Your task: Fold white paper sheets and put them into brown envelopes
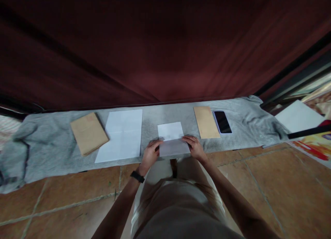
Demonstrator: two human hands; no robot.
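Observation:
A small white sheet of paper (pixel 171 130) lies before me on the grey cloth, its near part folded up into a shaded flap. At the flap's left edge, my left hand (pixel 150 152) pinches the paper between thumb and fingers; a black band circles that wrist. My right hand (pixel 194 146) grips the opposite edge, fingers bent over the fold line. To the left rests a larger white sheet (pixel 121 135) with faint creases. A single brown envelope (pixel 206 122) lies right of the paper.
A stack of brown envelopes (pixel 89 132) overlaps the large sheet's left edge. A phone with a dark screen (pixel 222 122) sits by the single envelope. Grey cloth (pixel 49 139) covers the narrow bench, with a dark red curtain (pixel 165 52) behind. Papers (pixel 300 116) lie far right.

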